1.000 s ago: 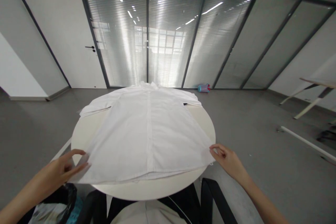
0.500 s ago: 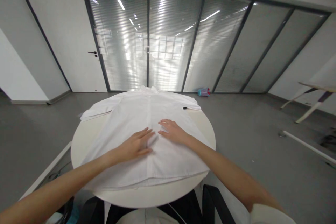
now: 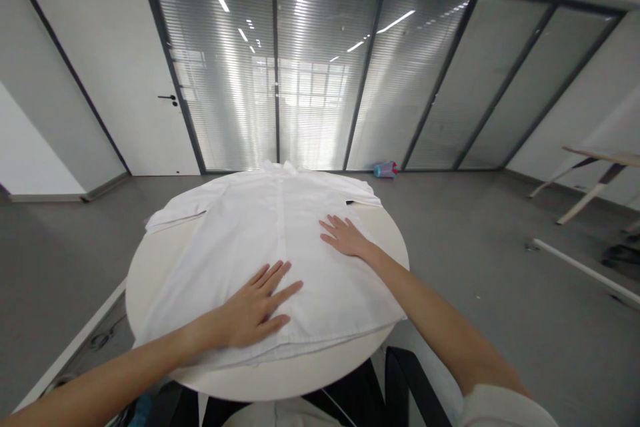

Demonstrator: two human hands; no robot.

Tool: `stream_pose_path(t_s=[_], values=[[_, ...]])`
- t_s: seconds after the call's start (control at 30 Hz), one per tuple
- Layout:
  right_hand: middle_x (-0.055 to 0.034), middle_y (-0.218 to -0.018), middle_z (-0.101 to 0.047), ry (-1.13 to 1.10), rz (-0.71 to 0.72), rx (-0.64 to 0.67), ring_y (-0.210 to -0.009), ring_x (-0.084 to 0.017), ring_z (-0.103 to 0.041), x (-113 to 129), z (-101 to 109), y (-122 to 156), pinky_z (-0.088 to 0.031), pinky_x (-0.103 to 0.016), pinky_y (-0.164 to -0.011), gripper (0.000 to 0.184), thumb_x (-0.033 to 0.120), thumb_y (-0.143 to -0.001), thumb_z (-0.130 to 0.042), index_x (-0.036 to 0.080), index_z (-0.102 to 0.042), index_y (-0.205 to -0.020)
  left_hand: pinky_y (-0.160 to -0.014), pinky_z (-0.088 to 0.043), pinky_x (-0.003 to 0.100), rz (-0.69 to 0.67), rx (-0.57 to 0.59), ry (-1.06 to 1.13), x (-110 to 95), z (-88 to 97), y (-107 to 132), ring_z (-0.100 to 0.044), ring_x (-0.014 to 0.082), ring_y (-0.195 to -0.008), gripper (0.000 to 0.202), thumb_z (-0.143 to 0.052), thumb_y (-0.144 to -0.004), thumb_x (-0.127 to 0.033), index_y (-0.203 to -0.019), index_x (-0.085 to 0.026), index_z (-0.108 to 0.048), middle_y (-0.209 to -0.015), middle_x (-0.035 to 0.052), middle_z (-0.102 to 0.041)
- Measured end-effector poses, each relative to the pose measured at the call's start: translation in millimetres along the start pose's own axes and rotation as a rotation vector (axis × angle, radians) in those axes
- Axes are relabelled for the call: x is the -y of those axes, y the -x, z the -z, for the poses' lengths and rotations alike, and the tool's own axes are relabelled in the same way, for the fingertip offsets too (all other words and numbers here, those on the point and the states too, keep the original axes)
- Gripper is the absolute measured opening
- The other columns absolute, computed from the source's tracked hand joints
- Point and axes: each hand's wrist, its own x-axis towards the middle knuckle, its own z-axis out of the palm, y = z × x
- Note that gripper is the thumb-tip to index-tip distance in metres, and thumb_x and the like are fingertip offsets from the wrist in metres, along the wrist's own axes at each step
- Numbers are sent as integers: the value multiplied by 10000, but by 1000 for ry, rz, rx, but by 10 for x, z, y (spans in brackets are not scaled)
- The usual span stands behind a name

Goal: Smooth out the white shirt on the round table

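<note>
A white button-up shirt (image 3: 280, 233) lies spread flat, front up, on a round white table (image 3: 155, 267), collar at the far side. My left hand (image 3: 255, 307) rests flat on the lower front of the shirt, fingers stretched out and apart. My right hand (image 3: 345, 235) lies flat on the shirt's right side, farther up, fingers spread. Neither hand holds anything.
A black chair (image 3: 405, 380) stands against the table's near edge. A small blue and pink bottle (image 3: 386, 169) lies on the grey floor by the glass wall with blinds. A trestle table (image 3: 595, 173) and a white bar (image 3: 580, 267) are at the right. A white door (image 3: 150, 100) is at the left.
Both hands left the shirt's bottom corners and came onto its front. Since then the left hand has slid toward the hem and the right hand outward to the right.
</note>
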Motion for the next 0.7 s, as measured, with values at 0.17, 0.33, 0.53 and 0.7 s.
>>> stream_pose_path(t_s=[0.17,0.33,0.53,0.7], values=[[-118,-1656,-159,11,-41,-40,-1531,-288,-136,-103,-38,5,-110,-498,-1230,744,663,-1000,-172,216,-286,-1583,-1151,-341,534,6,48,-4,5,201,-152,-380,354,-1431,605,-437,-979,-612,-1519,-341,-399,-1588,97,-365],[-123,-1654,-167,23,-50,-49,-1529,-295,-140,-96,-75,-9,-123,-509,-1228,748,672,-995,-195,217,-291,-1581,-1046,-463,428,45,-30,-7,395,535,-719,-602,271,-1218,498,-401,-1012,-556,-1352,-243,-587,-1344,107,-621],[-141,-1639,-197,-8,-25,-68,-1521,-306,-174,-127,-71,10,-143,-522,-1228,742,666,-997,-228,202,-337,-1565,-1186,-280,490,212,-176,-180,1302,314,-1318,-313,323,-1471,593,-410,-1006,-551,-1460,-179,-489,-1564,167,-391],[-129,-1638,-201,-44,-3,-67,-1524,-291,-164,-161,-76,35,-136,-524,-1234,721,657,-1000,-243,216,-347,-1561,-1156,-313,501,250,-147,-149,1639,-43,-1324,-388,331,-1425,638,-391,-985,-609,-1475,-206,-472,-1546,170,-414]])
